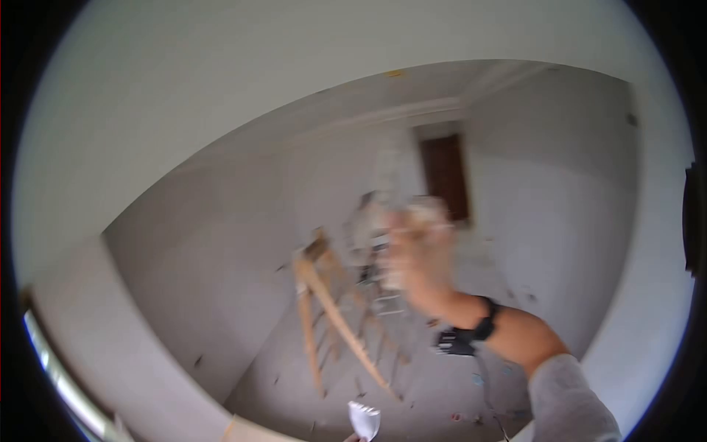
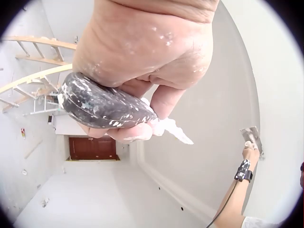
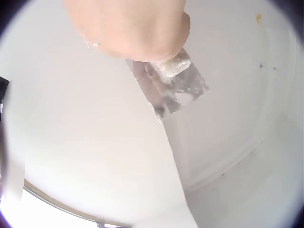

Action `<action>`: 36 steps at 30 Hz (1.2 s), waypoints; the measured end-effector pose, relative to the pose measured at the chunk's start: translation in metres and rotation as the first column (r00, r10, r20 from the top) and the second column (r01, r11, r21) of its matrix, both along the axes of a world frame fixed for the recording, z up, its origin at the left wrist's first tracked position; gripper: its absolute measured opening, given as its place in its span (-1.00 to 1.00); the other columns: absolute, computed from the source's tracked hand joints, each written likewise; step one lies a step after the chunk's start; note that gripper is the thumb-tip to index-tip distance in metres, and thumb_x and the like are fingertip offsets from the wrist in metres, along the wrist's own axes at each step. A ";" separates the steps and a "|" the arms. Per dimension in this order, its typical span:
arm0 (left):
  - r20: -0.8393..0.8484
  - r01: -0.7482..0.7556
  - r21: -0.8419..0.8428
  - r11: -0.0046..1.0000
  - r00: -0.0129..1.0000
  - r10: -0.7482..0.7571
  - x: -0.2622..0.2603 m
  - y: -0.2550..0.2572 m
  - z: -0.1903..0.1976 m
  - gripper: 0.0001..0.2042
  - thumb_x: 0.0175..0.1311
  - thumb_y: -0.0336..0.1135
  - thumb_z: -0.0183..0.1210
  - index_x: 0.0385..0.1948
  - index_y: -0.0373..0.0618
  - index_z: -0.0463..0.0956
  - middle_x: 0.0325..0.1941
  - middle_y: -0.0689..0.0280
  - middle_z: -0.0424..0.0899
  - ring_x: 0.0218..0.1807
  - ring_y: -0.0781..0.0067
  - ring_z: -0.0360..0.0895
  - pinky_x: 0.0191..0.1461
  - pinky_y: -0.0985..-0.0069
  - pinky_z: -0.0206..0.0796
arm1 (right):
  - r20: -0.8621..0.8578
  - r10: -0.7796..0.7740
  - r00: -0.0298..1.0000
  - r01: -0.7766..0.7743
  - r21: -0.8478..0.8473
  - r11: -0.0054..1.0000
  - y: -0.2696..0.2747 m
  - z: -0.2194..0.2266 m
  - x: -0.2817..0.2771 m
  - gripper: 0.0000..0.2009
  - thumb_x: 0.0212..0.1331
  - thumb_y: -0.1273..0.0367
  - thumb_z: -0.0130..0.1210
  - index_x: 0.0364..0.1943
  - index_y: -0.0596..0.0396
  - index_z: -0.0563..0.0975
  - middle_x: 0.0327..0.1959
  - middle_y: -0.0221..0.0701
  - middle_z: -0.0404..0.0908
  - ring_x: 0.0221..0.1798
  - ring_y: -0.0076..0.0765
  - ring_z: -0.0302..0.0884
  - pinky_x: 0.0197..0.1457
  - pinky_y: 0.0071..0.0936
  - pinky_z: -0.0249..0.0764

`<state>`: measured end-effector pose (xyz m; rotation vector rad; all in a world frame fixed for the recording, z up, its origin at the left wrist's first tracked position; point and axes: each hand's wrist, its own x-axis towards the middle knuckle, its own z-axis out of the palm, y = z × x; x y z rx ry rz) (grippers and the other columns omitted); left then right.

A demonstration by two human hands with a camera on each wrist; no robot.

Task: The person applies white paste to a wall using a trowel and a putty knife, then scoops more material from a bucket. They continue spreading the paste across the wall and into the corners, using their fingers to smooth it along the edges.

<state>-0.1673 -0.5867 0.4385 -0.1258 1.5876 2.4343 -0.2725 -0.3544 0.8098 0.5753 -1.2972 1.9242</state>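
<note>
Curled fingers of my left hand (image 2: 147, 42) grip the black, plaster-spattered handle (image 2: 104, 104) of a scraper-like tool. White putty (image 2: 175, 130) clings beyond its handle. Low in the head view the tool's white-coated blade (image 1: 364, 421) pokes up. My right hand (image 3: 133, 28), raised and blurred in the head view, grips a plastering trowel (image 3: 178, 92) by its pale, putty-crusted handle (image 3: 173, 65). In the right wrist view the trowel's metal blade, smeared with putty, overlaps the corner edge of a white wall face. The left wrist view shows the same trowel up at that edge.
Beyond the wide opening stands a wooden stepladder (image 1: 331, 309) on a floor with scattered debris. A brown door (image 1: 445, 173) is in the far wall. The white wall (image 1: 221, 88) borders the opening above. A cable (image 2: 228, 204) trails from the right wrist.
</note>
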 end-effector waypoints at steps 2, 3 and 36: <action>-0.110 -0.055 0.018 0.998 0.992 0.057 0.023 -0.010 -0.002 -0.83 0.33 -0.18 0.12 -0.39 -0.02 0.46 -0.63 0.40 0.47 -0.78 0.55 0.32 -0.75 0.62 0.16 | 0.068 0.001 0.998 -0.004 0.044 0.999 0.003 -0.023 0.014 -0.76 0.22 0.25 0.21 -0.28 0.04 0.40 -0.59 -0.59 0.42 -0.65 -0.71 0.35 -0.65 -0.67 0.31; -0.107 -0.051 -0.046 0.998 0.993 0.046 0.032 -0.019 0.000 -0.81 0.33 -0.15 0.12 -0.38 -0.02 0.45 -0.64 0.41 0.46 -0.78 0.56 0.32 -0.75 0.61 0.17 | 0.088 -0.048 0.995 0.034 0.158 0.987 0.004 -0.030 0.022 -0.76 0.20 0.28 0.22 -0.29 0.05 0.38 -0.57 -0.58 0.42 -0.67 -0.70 0.31 -0.63 -0.67 0.31; 0.332 -0.428 -0.222 0.876 0.812 0.481 -0.012 -0.156 -0.102 -0.79 0.28 -0.25 0.12 -0.33 -0.25 0.46 -0.46 0.28 0.56 -0.43 0.49 0.50 -0.33 0.53 0.37 | 0.558 -0.704 0.439 -0.528 0.795 0.301 0.113 -0.613 -0.147 -0.59 0.23 0.16 0.02 -0.30 0.39 0.50 -0.36 0.11 0.60 -0.30 0.18 0.63 -0.33 -0.09 0.54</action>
